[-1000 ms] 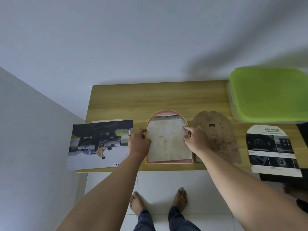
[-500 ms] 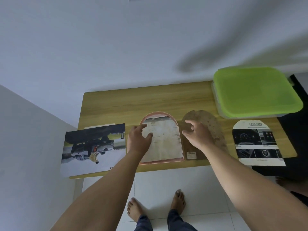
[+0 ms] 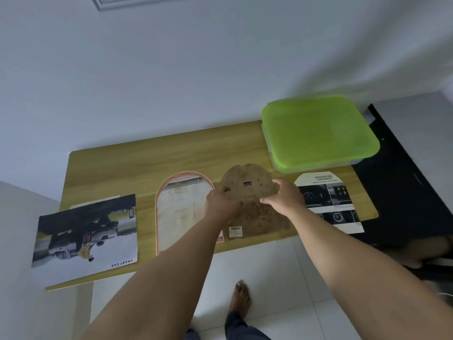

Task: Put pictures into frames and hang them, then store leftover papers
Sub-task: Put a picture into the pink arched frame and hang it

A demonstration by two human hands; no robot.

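Observation:
An arched pink frame (image 3: 182, 212) lies face down on the wooden table (image 3: 147, 168), with a pale paper inside it. Right of it lies the brown arched backing board (image 3: 250, 192), with a small black hanger near its top and a barcode label at its lower left. My left hand (image 3: 221, 206) grips the board's left edge and my right hand (image 3: 284, 197) grips its right edge. An arch-cut printed picture (image 3: 328, 200) marked "ADVANCED" lies further right. A large car print (image 3: 85, 236) marked "SMART CAB" overhangs the table's front left.
A clear storage box with a green lid (image 3: 318, 131) stands at the table's back right. A black surface (image 3: 404, 180) adjoins the table on the right. A white wall rises behind. Bare feet stand on white floor tiles (image 3: 269, 278) below the table's front edge.
Both hands left the pink frame and its paper and moved right onto the brown backing board, now gripping its two edges. The camera view shifted up and right.

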